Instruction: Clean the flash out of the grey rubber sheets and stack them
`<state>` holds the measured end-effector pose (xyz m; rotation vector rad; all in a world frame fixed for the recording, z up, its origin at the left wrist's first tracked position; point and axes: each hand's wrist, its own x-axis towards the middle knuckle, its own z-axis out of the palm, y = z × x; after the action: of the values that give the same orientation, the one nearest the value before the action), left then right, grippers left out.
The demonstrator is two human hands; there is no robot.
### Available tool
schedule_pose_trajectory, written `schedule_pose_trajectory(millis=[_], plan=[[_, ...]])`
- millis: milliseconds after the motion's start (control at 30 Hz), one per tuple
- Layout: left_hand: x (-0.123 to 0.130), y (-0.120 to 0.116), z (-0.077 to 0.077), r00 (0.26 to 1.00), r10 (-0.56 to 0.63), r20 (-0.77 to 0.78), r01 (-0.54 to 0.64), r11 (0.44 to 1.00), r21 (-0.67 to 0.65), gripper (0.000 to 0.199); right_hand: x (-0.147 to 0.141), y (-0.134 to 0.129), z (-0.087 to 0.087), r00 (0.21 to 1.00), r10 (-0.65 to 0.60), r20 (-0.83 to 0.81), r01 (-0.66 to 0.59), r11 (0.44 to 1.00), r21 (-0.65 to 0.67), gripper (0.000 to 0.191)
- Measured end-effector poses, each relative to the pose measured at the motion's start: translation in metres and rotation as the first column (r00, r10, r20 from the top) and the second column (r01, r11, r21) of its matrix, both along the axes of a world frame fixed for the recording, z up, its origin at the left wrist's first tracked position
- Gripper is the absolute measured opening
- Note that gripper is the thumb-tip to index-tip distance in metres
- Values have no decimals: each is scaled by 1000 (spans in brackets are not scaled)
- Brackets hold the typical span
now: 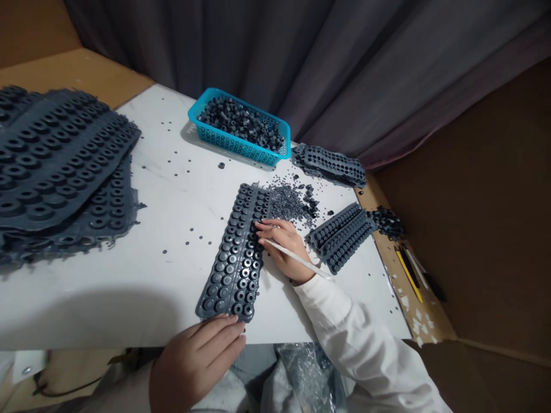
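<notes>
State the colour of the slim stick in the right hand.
The slim stick is white; see the head view.

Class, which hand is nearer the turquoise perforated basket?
Right. The right hand lies below the turquoise perforated basket in the picture; the left hand lies farther below it, at the near end of the studded sheet.

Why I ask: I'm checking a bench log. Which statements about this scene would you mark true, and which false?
1. The right hand holds a thin white stick. True.
2. The left hand rests on the big stack at the picture's left. False: the left hand has its fingers at the near end of the dark studded sheet.
3. The blue basket holds many small dark pieces. True.
4. The yellow tool lies inside the basket. False: the yellow tool lies past the right edge of the white tabletop.
</notes>
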<state>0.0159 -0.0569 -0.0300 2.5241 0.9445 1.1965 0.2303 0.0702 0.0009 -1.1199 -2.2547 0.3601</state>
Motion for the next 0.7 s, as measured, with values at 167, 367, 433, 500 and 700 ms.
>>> schedule_pose_trajectory(millis=[167, 367, 433, 500, 700], plan=[[0, 0, -1, 1000, -9, 3, 9, 1000, -12, 34, 2, 5, -1, 993, 7, 119, -20, 994, 103, 15], [0, 0, -2, 1000, -6, 13, 6, 1000, -10, 33, 13, 18, -2, 984, -177, -22, 177, 963, 203, 15], [0, 0, -2, 1000, -1, 29, 2, 1000, -12, 32, 14, 18, 0, 978, -186, -92, 198, 969, 147, 13], [1, 0, -2, 999, 7, 36, -6, 1000, -11, 32, 13, 17, 0, 981, -142, -134, 151, 987, 61, 10], [1, 1, -1, 1000, 8, 26, -8, 1000, -5, 33, 5, 12, -3, 979, -51, -200, 34, 995, -88, 9]])
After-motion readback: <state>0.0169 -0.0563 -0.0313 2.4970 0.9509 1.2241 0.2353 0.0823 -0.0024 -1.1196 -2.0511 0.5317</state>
